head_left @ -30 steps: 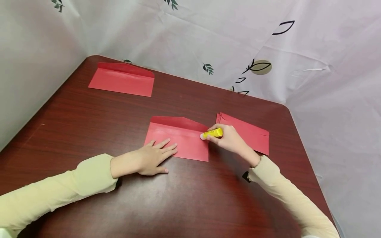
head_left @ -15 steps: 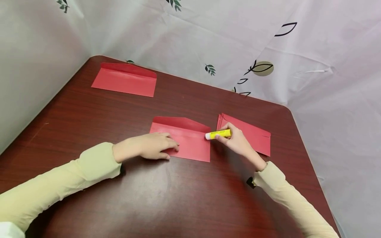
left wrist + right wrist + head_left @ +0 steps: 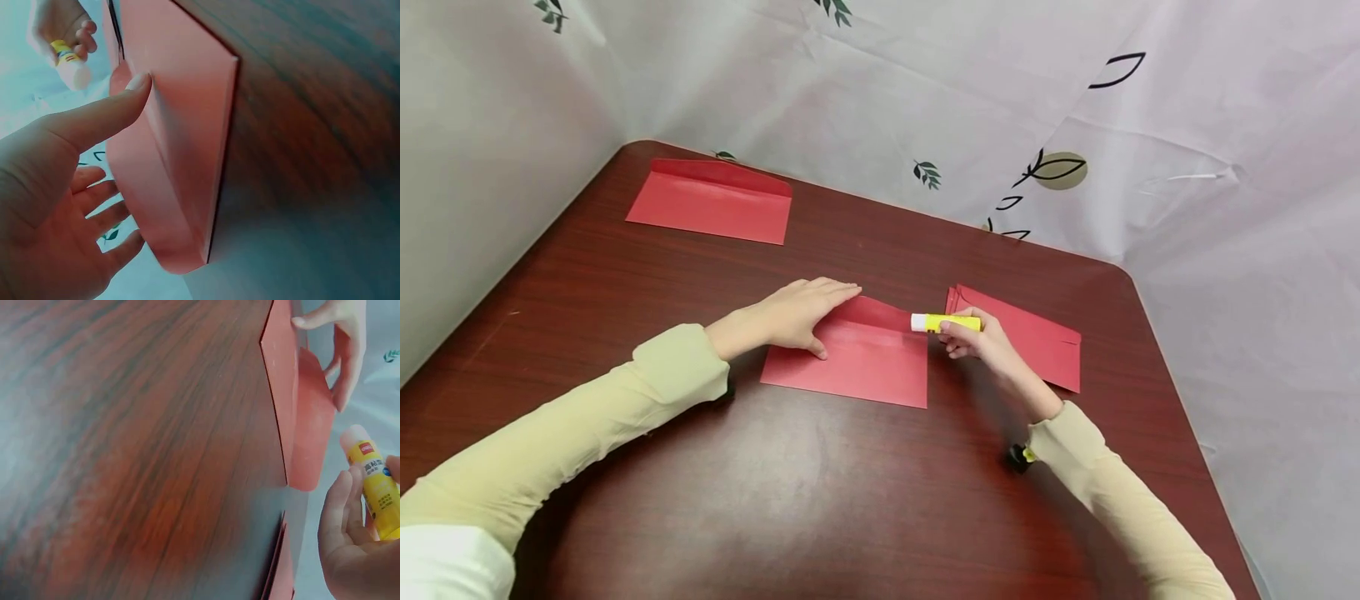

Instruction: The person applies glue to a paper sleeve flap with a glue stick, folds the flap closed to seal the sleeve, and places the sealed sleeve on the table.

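A red envelope (image 3: 857, 367) lies on the table with its flap (image 3: 880, 313) spread away from the person. My left hand (image 3: 797, 312) is over its left part, fingers extended along the flap's far edge. In the left wrist view the thumb (image 3: 109, 119) reaches over the envelope's body and the fingertips are right at the flap's edge. My right hand (image 3: 988, 337) grips a yellow glue stick (image 3: 957, 323) between thumb and fingers. Its white end (image 3: 355, 434) points left, close over the flap's right end in the head view.
Several red envelopes (image 3: 1037, 342) lie stacked to the right, partly behind the right hand. Another envelope (image 3: 707, 200) with a raised flap lies at the far left. The dark wooden table (image 3: 820, 500) ends at a pale patterned curtain (image 3: 865, 108).
My left hand has lifted from the envelope's lower front and moved up to the flap's edge. The glue stick has shifted slightly upward and turned nearly level, still in my right hand.
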Demonstrator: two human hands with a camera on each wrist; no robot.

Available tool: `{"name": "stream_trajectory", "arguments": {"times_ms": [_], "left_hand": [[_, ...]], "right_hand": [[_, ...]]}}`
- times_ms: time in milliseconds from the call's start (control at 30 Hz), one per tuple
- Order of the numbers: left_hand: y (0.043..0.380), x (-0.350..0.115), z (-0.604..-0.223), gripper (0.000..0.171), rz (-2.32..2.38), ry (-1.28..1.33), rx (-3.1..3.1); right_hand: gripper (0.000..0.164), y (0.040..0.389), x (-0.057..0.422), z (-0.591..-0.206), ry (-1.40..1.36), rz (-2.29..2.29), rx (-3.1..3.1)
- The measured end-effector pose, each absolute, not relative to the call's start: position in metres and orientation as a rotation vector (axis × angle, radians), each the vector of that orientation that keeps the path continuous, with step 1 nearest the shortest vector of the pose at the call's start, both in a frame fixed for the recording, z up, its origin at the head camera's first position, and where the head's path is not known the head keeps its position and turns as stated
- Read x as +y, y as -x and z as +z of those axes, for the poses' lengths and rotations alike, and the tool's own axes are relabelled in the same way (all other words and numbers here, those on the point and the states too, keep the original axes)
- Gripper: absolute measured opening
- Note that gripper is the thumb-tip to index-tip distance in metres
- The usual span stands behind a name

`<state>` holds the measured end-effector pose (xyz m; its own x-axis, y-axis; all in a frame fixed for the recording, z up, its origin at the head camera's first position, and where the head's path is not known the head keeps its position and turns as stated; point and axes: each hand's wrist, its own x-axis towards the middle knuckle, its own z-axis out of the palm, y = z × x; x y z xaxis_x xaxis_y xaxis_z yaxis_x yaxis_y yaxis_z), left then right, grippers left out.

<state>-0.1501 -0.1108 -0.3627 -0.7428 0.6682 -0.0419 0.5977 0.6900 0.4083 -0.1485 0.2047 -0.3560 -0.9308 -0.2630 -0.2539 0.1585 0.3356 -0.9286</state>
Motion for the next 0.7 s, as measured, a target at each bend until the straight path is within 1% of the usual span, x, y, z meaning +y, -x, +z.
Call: {"name": "stream_trajectory", "arguments": {"times_ms": [167,333,533,700], "left_hand": [[0.151,-0.108,-0.363,0.099,0.553,-0.982,2.697],[0.144,-0.105,-0.365,0.092,0.571,-0.965,2.749],[0.132,-0.104,-0.366,0.076,0.597,-0.956,2.819],[0.122,-0.103,-0.369,0.063,0.544,-1.035,2.841]], "right_hand": [[0.021,0.152,0.2,-0.356,0.041,-1.683,2.191],[0.015,0.155,0.196,-0.357,0.006,-1.75,2.143],[0.01,0.159,0.185,-0.355,0.043,-1.81,2.082],[0.009,0.163,0.17,-0.354,0.113,-1.828,2.078]]}}
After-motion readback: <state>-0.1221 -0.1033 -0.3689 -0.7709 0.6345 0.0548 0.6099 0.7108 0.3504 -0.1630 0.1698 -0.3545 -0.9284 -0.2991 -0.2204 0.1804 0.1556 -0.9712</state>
